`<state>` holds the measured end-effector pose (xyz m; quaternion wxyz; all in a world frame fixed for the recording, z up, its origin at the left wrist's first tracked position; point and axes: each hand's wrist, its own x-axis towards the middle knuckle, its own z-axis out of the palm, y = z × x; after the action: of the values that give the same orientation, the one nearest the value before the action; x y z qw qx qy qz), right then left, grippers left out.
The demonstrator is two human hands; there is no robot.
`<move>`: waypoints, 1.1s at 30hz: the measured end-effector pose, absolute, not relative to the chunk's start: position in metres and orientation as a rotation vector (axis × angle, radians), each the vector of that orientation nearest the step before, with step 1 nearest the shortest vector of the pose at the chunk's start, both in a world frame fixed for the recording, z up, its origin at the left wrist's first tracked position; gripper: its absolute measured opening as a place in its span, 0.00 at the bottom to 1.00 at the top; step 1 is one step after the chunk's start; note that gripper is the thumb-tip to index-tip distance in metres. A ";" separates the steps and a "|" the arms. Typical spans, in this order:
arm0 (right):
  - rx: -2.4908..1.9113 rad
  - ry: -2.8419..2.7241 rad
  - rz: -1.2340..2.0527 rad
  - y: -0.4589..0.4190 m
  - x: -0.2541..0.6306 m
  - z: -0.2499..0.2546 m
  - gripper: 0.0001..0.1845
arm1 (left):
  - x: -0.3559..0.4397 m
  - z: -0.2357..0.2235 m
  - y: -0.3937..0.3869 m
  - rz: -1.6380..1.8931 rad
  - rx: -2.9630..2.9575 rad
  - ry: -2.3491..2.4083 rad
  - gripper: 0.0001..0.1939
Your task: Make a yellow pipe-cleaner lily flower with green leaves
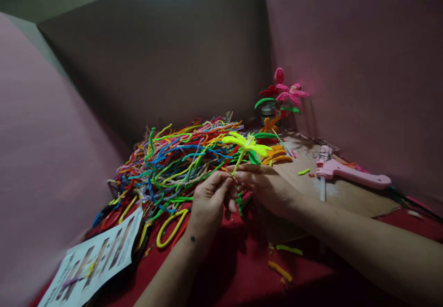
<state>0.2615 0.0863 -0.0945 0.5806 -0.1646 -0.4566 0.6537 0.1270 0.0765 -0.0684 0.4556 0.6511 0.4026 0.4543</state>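
Note:
A yellow pipe-cleaner flower [246, 144] stands upright between my hands, its petals spread at the top of a thin yellow stem. Fingers of my left hand [215, 191] are closed around the lower stem. My right hand [265, 185] pinches the same stem from the other side, its fingertips meeting those of the left. Just below the fingers hangs a piece of green pipe cleaner [240, 204]; whether it joins the stem is hidden. Behind both hands lies a large heap of many-coloured pipe cleaners [180, 159].
A pink glue gun [356, 172] rests on a brown board [349, 201] at right. Pink flowers [292, 93] stand in a jar at the back. Yellow-handled scissors [172, 228] and a printed sheet [100, 261] are at left. Cut bits [289, 250] lie on the red cloth [242, 274].

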 end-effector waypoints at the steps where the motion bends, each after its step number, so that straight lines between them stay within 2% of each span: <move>1: -0.376 -1.065 1.550 0.086 0.262 -0.094 0.08 | 0.126 -0.067 0.077 1.079 1.522 0.941 0.08; 9: -0.406 -1.113 1.491 0.085 0.265 -0.092 0.05 | 0.116 -0.066 0.085 0.700 1.144 0.644 0.08; 12: -0.450 -1.070 1.507 0.086 0.265 -0.093 0.05 | 0.121 -0.068 0.082 0.850 1.458 0.843 0.10; 15: -0.533 -1.015 1.469 0.088 0.266 -0.094 0.07 | 0.125 -0.074 0.080 1.119 1.905 1.125 0.07; 18: -0.579 -1.079 1.347 0.089 0.267 -0.093 0.08 | 0.124 -0.078 0.080 1.224 2.100 1.217 0.05; 28: -0.596 -1.112 1.356 0.086 0.265 -0.089 0.10 | 0.125 -0.063 0.080 1.034 1.443 0.955 0.10; 33: -0.545 -1.110 1.422 0.085 0.266 -0.087 0.08 | 0.120 -0.063 0.083 0.910 1.281 0.802 0.10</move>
<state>0.2656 0.0851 -0.0867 0.5880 -0.2340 -0.4763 0.6105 0.1200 0.0834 -0.0633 0.6355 0.5604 0.3511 0.3984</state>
